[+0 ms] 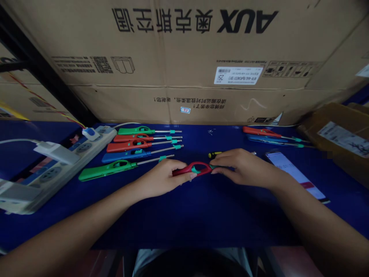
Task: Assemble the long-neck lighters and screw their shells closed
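Between my two hands, just above the blue table, is a red long-necked gas lighter point(203, 169) with a teal trigger in its loop. My left hand point(163, 177) is closed around its handle end. The fingers of my right hand point(239, 165) pinch the neck end where a bit of green shows; the rest of the neck is hidden behind them. Beyond my right hand lies a yellow and black screwdriver point(213, 154), partly covered. To the left, several lighters lie in a row, among them a green lighter point(108, 170) and a blue lighter point(127, 155), with green pieces on their metal necks.
At the far right lie a red lighter point(261, 132) and blue ones. A lit phone point(296, 175) lies beside my right forearm. A power strip point(47, 173) with plugs runs along the left. A large cardboard box point(184, 50) walls off the back; a brown carton point(340, 134) stands right.
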Demonstrator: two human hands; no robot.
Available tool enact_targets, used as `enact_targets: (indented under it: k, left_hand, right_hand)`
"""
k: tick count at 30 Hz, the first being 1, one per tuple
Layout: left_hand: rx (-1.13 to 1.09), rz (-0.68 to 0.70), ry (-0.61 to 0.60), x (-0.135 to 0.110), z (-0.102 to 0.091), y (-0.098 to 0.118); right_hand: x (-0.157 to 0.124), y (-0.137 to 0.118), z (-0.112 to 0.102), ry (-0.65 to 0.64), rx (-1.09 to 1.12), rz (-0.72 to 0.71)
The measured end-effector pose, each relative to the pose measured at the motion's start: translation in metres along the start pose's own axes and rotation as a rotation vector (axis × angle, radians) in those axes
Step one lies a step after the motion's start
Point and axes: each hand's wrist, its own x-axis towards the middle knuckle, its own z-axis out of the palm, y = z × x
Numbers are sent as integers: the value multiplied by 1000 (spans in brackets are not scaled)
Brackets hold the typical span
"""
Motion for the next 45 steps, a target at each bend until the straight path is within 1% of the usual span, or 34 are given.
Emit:
enact_targets:
  k: [2,4,6,12,15,17,19,21,22,23,26,28,31,35,41,45]
  left_hand:
    - [-76,-60,-41,0,0,2]
    - [-110,-80,-53,0,-1,4]
    - [-112,-74,-52,-1,-1,4]
    - [-50,7,-13,-2,0,5]
    - [-88,-61,-43,-3,-3,6]
    - [-151,-136,-116,-4,-6,6]
    - [-246,-192,-256,-6,-7,7]
    - [-350,-223,-412,-7,-5,7]
    - [-385,-229,-462,-7,-3,8]
    - [-391,-219,-484,-7,-1,9]
    - [-276,-155,-422,-7,5,12]
    - [-237,-153,-396,-7,6,14]
    - [-292,-171,-437,-8,5,15]
    - [-331,-162,-500,-10,4,16]
    - [-331,-178,-497,-13,5,19]
    - [-415,-212,-515,-13,8,19]
  right_hand:
    - [0,-1,-1,-5,-7,-3]
    - [0,-1,-2,-11,-11,-3]
    - [0,-2,-3,-17,5,-7]
    - [-1,-2,-6,-20,68,0]
    - [-2,-4,-7,-30,90,5]
    - [-1,-8,-7,-36,98,5]
    - [0,-14,-3,-52,64,4]
    - [2,-20,4,-80,-4,-1]
    - [4,-23,7,-86,-41,-11]
    - [5,-25,11,-81,-83,-29]
    - [7,-27,18,-39,-189,-97]
    - [7,-27,19,-23,-208,-133]
    - [6,-26,18,-1,-197,-155]
    - [3,-29,16,7,-205,-166]
    - [1,-30,14,-28,-188,-163]
    - [1,-31,14,-30,-179,-170]
